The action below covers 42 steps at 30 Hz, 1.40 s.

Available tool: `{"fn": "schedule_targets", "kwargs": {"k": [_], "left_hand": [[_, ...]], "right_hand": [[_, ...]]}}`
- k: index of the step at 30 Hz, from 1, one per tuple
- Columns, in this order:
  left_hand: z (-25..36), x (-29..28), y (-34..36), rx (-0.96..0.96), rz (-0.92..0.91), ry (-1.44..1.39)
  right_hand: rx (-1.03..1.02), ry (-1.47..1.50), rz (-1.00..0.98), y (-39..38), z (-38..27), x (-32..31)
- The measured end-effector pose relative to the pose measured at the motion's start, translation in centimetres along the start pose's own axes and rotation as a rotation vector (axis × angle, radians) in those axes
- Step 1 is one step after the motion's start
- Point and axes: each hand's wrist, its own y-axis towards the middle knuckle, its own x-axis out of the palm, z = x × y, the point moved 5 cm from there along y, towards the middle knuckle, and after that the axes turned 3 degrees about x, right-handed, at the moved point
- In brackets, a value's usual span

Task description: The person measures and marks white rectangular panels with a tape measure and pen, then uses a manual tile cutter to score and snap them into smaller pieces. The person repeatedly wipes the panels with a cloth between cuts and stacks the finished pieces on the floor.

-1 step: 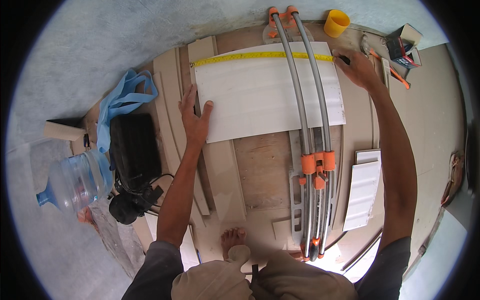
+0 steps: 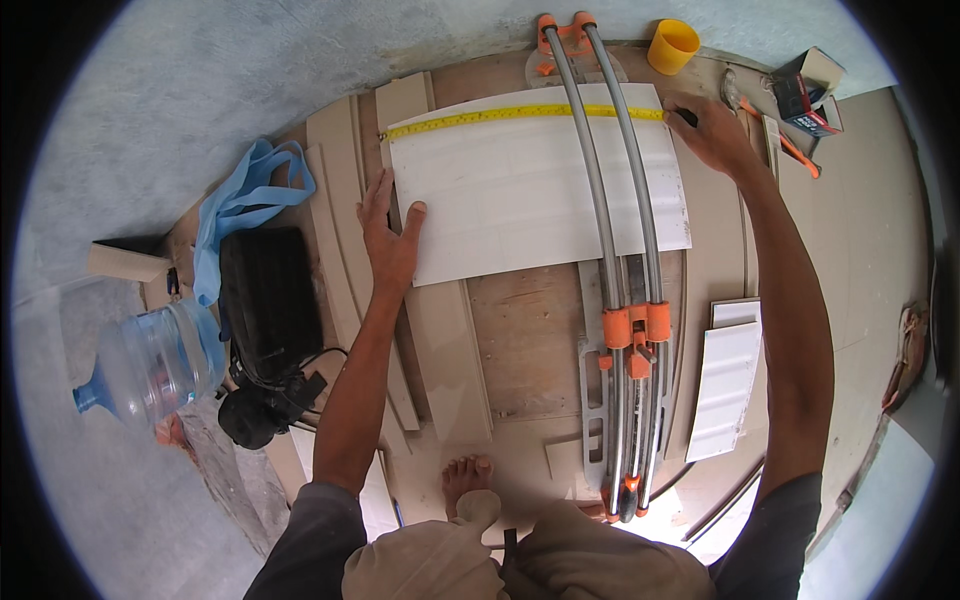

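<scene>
A white rectangular tile (image 2: 490, 205) lies under the two steel rails of a manual tile cutter (image 2: 599, 180). Across the tile's far part stretches a yellow tape measure blade (image 2: 480, 118), its end by the far left corner. My right hand (image 2: 715, 138) is closed on the tape measure at the far right corner; its dark case is mostly hidden by my fingers. My left hand (image 2: 390, 245) rests at the tile's left edge, fingers apart, thumb over the tile. The cutter's orange carriage (image 2: 636, 325) sits on the rails, nearer to me than the tile.
White tile pieces (image 2: 725, 385) lie right of the cutter. Beyond are a yellow cup (image 2: 673, 47), a hammer (image 2: 735, 92) and an open box (image 2: 806, 95). At left are a black case (image 2: 268, 300), a blue strap (image 2: 245, 205), a water jug (image 2: 155, 355) and an angle grinder (image 2: 262, 408).
</scene>
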Motion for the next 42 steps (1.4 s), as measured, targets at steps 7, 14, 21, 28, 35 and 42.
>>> {"fn": "schedule_targets", "kwargs": {"k": [7, 14, 21, 28, 35, 42], "left_hand": [[0.3, 0.1, 0.1, -0.015, 0.019, 0.013], [0.5, 0.3, 0.1, -0.033, 0.010, 0.026], [0.7, 0.2, 0.0, -0.031, 0.027, -0.040], [0.1, 0.2, 0.1, -0.028, 0.012, 0.010], [0.4, 0.1, 0.4, -0.050, -0.004, 0.004], [0.6, 0.2, 0.2, -0.042, 0.010, 0.011]], "right_hand": [[-0.011, -0.040, 0.066, 2.3, 0.1, -0.3], [0.050, -0.125, 0.162, 3.0, 1.2, 0.5], [0.022, -0.103, 0.245, 3.3, 2.9, 1.4], [-0.071, -0.043, 0.192, 3.9, 0.2, 0.2], [-0.063, -0.145, 0.197, 4.6, -0.1, 0.4], [-0.009, -0.160, 0.157, 4.8, 1.1, 1.2]]}}
